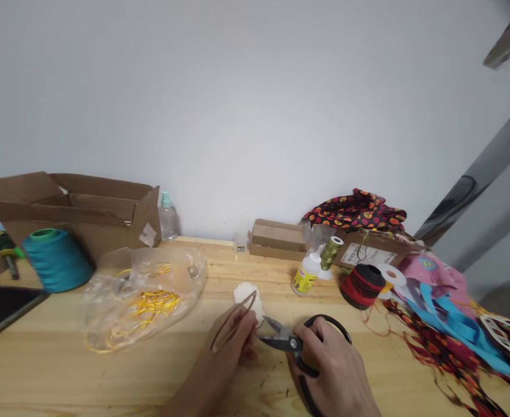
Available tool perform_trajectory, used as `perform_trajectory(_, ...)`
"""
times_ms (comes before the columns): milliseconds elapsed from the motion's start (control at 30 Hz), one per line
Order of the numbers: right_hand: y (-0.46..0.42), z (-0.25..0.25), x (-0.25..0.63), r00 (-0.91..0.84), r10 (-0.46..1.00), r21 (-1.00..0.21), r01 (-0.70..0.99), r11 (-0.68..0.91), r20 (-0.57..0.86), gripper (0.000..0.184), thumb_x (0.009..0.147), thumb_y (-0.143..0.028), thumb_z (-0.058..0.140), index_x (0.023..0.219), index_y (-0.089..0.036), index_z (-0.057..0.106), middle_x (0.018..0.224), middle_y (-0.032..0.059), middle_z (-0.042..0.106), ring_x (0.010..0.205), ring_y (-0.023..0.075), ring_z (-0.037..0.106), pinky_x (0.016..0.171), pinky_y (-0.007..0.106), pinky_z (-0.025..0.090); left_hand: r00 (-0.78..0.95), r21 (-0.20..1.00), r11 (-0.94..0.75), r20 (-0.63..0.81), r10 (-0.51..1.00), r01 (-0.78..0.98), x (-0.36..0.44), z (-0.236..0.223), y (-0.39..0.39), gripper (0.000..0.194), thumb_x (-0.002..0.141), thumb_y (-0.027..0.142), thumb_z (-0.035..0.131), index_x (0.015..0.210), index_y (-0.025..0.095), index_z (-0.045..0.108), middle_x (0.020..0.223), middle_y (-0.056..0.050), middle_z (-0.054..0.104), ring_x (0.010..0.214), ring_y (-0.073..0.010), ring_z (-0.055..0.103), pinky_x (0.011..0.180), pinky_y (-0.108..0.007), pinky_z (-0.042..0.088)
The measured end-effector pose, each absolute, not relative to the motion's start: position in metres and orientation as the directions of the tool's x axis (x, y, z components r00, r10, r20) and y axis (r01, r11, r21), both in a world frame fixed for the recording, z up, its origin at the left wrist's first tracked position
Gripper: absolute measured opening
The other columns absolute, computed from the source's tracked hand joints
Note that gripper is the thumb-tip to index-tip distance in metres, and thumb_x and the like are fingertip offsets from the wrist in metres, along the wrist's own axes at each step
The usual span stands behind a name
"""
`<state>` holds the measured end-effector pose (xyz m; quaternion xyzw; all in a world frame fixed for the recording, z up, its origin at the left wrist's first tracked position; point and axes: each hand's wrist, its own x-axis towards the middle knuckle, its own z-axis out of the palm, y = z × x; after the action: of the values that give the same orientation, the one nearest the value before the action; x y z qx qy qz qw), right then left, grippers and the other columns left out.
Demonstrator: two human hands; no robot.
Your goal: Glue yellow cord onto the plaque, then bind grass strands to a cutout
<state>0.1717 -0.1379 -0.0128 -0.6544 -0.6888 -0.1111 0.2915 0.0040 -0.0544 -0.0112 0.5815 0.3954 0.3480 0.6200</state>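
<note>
Black scissors (pixel 281 341) in right hand (pixel 331 365), left hand (pixel 233 339) touching cream patch (pixel 247 295)

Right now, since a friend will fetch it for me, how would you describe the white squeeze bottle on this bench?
On the wooden bench, find the red-and-black spool beyond the scissors. Just left of it stands the white squeeze bottle, next to an olive thread spool. Its yellow label sets it apart from the clear, teal-capped bottle by the cardboard box.
</note>
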Motion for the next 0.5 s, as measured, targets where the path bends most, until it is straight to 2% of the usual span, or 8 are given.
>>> perform_trajectory(100, -0.137, -0.01, 0.175, 0.131, 0.83, -0.485, 0.856, 0.181, 0.542, 0.02, 0.071, -0.021, 0.054, 0.091, -0.02, 0.059, 0.066, 0.0007, 0.056, 0.056, 0.0124, 0.051, 0.049, 0.02, 0.041, 0.46, 0.996, 0.083, -0.089, 0.883, 0.035, 0.003, -0.008, -0.052, 0.033, 0.078, 0.045, 0.041, 0.059, 0.018, 0.042, 0.052, 0.007, 0.041, 0.048, -0.0088, 0.045, 0.048, -0.019, 0.037)
perform_trajectory(200, -0.127, -0.001, 0.171, 0.237, 0.857, -0.704, 0.685, 0.187, 0.458, 0.026, 0.075, -0.025, 0.054, 0.1, -0.018, 0.056, 0.075, 0.0023, 0.061, 0.053, 0.0103, 0.05, 0.053, 0.02, 0.044, 0.585, 0.991, 0.123, -0.133, 0.8, 0.057, 0.004, -0.007, -0.056, 0.033, 0.077, 0.046, 0.043, 0.058, 0.018, 0.039, 0.049, 0.008, 0.038, 0.043, -0.0073, 0.04, 0.045, -0.018, 0.033)
perform_trajectory(300, -0.111, 0.011, 0.161, 0.115, 0.903, -0.761, 0.589, 0.273, 0.413, 0.032, 0.074, -0.021, 0.054, 0.105, -0.018, 0.055, 0.085, 0.0041, 0.062, 0.059, 0.0106, 0.052, 0.059, 0.021, 0.045, 0.678, 0.987, 0.141, -0.157, 0.718, 0.08, 0.005, -0.009, -0.061, 0.032, 0.075, 0.046, 0.046, 0.06, 0.019, 0.039, 0.049, 0.008, 0.037, 0.043, -0.0066, 0.035, 0.043, -0.018, 0.029)
perform_trajectory(400, -0.095, 0.02, 0.151, -0.033, 0.915, -0.763, 0.54, 0.356, 0.403, 0.026, 0.072, -0.015, 0.053, 0.098, -0.018, 0.057, 0.072, 0.0002, 0.059, 0.058, 0.0097, 0.051, 0.055, 0.019, 0.043, 0.706, 0.988, 0.112, -0.152, 0.692, 0.102, 0.004, -0.011, -0.061, 0.033, 0.076, 0.047, 0.045, 0.061, 0.019, 0.04, 0.051, 0.008, 0.036, 0.044, -0.0067, 0.033, 0.042, -0.018, 0.027)
perform_trajectory(500, -0.088, 0.027, 0.149, -0.012, 0.905, -0.773, 0.515, 0.371, 0.426, 0.018, 0.071, -0.015, 0.053, 0.088, -0.018, 0.056, 0.061, -0.0036, 0.051, 0.054, 0.0086, 0.047, 0.053, 0.019, 0.041, 0.691, 0.979, 0.076, -0.187, 0.698, 0.187, -0.001, -0.006, -0.057, 0.034, 0.077, 0.047, 0.043, 0.06, 0.018, 0.042, 0.051, 0.007, 0.037, 0.044, -0.0077, 0.035, 0.044, -0.02, 0.029)
